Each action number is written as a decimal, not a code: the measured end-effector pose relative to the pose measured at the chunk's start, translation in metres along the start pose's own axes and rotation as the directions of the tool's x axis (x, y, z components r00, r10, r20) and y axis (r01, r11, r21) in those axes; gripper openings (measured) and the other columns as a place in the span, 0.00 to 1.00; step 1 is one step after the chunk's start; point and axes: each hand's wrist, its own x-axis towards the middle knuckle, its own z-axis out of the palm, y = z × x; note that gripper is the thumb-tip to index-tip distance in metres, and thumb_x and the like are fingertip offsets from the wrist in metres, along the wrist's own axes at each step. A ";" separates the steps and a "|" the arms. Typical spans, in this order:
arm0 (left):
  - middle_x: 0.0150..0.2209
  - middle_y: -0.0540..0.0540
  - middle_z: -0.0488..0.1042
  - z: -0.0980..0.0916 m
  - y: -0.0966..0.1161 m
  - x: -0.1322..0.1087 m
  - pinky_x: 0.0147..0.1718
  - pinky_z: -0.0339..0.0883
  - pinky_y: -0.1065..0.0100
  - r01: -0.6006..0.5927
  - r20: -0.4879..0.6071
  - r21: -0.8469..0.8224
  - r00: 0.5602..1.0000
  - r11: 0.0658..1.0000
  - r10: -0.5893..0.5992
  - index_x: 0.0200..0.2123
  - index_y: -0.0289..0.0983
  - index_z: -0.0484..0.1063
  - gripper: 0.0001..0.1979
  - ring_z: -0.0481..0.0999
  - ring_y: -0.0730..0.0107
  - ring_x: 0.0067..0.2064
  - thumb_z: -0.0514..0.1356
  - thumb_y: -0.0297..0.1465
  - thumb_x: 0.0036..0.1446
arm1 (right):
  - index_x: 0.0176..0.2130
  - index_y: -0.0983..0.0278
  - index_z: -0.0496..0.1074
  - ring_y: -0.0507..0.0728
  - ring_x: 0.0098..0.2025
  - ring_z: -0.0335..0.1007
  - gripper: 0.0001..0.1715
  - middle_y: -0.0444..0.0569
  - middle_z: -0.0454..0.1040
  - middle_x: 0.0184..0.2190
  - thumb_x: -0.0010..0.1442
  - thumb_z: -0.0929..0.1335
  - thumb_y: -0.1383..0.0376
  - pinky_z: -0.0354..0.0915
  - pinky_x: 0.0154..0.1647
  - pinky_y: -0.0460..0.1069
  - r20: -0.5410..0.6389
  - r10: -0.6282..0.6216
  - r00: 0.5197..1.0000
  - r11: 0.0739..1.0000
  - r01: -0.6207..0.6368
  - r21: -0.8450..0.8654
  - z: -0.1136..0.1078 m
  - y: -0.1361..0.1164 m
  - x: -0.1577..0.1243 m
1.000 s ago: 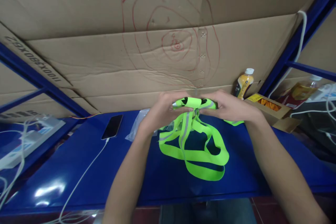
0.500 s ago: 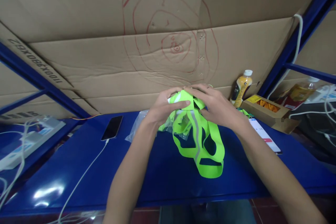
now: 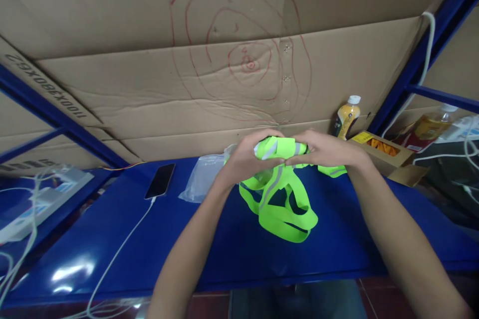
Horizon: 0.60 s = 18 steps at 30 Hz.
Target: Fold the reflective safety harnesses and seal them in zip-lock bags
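Head view, left hand [image 3: 250,157] and right hand [image 3: 322,148] both holding the neon-green strap bundle [image 3: 286,146], about equally near, its rolled top running side to side between them toward the tabletop's [image 3: 130,244] back edge, loops drooping frontward.

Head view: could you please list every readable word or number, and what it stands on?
"1100X380X62", upside down: left cardboard strip
"2": cardboard back panel, within the red rings
"4", faint: same panel, near the rings' centre
Other ring marks: too faint
Bottle label, carton's yellow label, lower-left print: too small or blurred
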 end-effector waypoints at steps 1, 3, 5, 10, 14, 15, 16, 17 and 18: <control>0.47 0.46 0.81 0.004 -0.003 0.001 0.49 0.70 0.61 0.038 -0.005 0.046 0.999 0.998 -0.038 0.50 0.40 0.77 0.23 0.78 0.59 0.47 0.77 0.37 0.53 | 0.32 0.64 0.74 0.50 0.25 0.57 0.21 0.39 0.66 0.23 0.66 0.74 0.50 0.54 0.28 0.47 -0.014 -0.001 1.000 1.000 0.001 -0.030 0.001 0.001 0.000; 0.44 0.46 0.80 0.007 -0.009 0.002 0.47 0.70 0.60 0.131 0.029 0.101 0.990 0.986 -0.135 0.50 0.39 0.77 0.24 0.78 0.58 0.45 0.76 0.42 0.54 | 0.33 0.64 0.76 0.51 0.27 0.61 0.16 0.40 0.68 0.24 0.68 0.74 0.55 0.56 0.32 0.48 -0.056 -0.026 0.998 0.993 0.020 -0.114 0.002 0.001 0.001; 0.44 0.45 0.81 0.006 -0.013 0.002 0.47 0.72 0.60 0.216 0.105 0.048 0.970 0.975 -0.220 0.49 0.38 0.78 0.24 0.78 0.56 0.46 0.73 0.48 0.57 | 0.38 0.64 0.78 0.54 0.32 0.69 0.07 0.45 0.76 0.30 0.69 0.72 0.63 0.61 0.37 0.49 -0.088 -0.061 0.994 0.980 0.043 -0.193 0.004 0.000 0.002; 0.39 0.42 0.80 -0.005 -0.010 0.003 0.37 0.77 0.61 0.464 0.207 -0.465 0.885 0.754 -0.417 0.43 0.35 0.81 0.30 0.81 0.59 0.38 0.67 0.58 0.60 | 0.52 0.61 0.80 0.63 0.53 0.77 0.19 0.54 0.82 0.52 0.69 0.65 0.74 0.69 0.55 0.56 -0.267 -0.238 0.934 0.909 0.118 -0.399 0.020 0.000 0.013; 0.38 0.43 0.80 -0.018 -0.007 0.004 0.33 0.77 0.62 0.496 0.164 -0.560 0.852 0.664 -0.497 0.43 0.34 0.81 0.27 0.80 0.62 0.35 0.81 0.43 0.44 | 0.65 0.57 0.73 0.67 0.64 0.71 0.31 0.54 0.74 0.65 0.66 0.67 0.73 0.68 0.64 0.64 -0.341 -0.327 0.881 0.867 0.136 -0.480 0.033 -0.004 0.018; 0.40 0.43 0.80 -0.021 -0.009 0.004 0.35 0.77 0.62 0.454 0.113 -0.560 0.870 0.693 -0.479 0.42 0.35 0.80 0.27 0.80 0.62 0.37 0.81 0.40 0.42 | 0.69 0.57 0.69 0.67 0.66 0.70 0.36 0.55 0.72 0.67 0.65 0.70 0.70 0.67 0.65 0.64 -0.330 -0.325 0.886 0.879 0.154 -0.452 0.034 -0.006 0.018; 0.42 0.43 0.81 -0.023 -0.010 0.004 0.37 0.77 0.62 0.398 0.051 -0.540 0.895 0.742 -0.443 0.42 0.36 0.80 0.26 0.80 0.62 0.39 0.82 0.38 0.41 | 0.73 0.57 0.64 0.68 0.68 0.68 0.41 0.56 0.70 0.69 0.64 0.73 0.65 0.67 0.67 0.64 -0.319 -0.315 0.894 0.895 0.168 -0.414 0.034 -0.008 0.017; 0.45 0.43 0.81 -0.026 -0.011 0.004 0.41 0.76 0.62 0.332 -0.012 -0.492 0.922 0.805 -0.387 0.42 0.36 0.80 0.26 0.81 0.61 0.42 0.82 0.37 0.41 | 0.75 0.58 0.60 0.68 0.69 0.67 0.46 0.57 0.68 0.71 0.64 0.75 0.60 0.66 0.68 0.64 -0.319 -0.299 0.900 0.911 0.169 -0.376 0.032 -0.009 0.016; 0.47 0.44 0.81 -0.027 -0.010 0.004 0.45 0.75 0.62 0.261 -0.062 -0.415 0.948 0.871 -0.314 0.43 0.37 0.79 0.25 0.80 0.60 0.46 0.81 0.35 0.42 | 0.76 0.60 0.58 0.68 0.70 0.67 0.48 0.58 0.67 0.72 0.64 0.75 0.56 0.65 0.69 0.64 -0.328 -0.274 0.904 0.926 0.155 -0.345 0.030 -0.010 0.015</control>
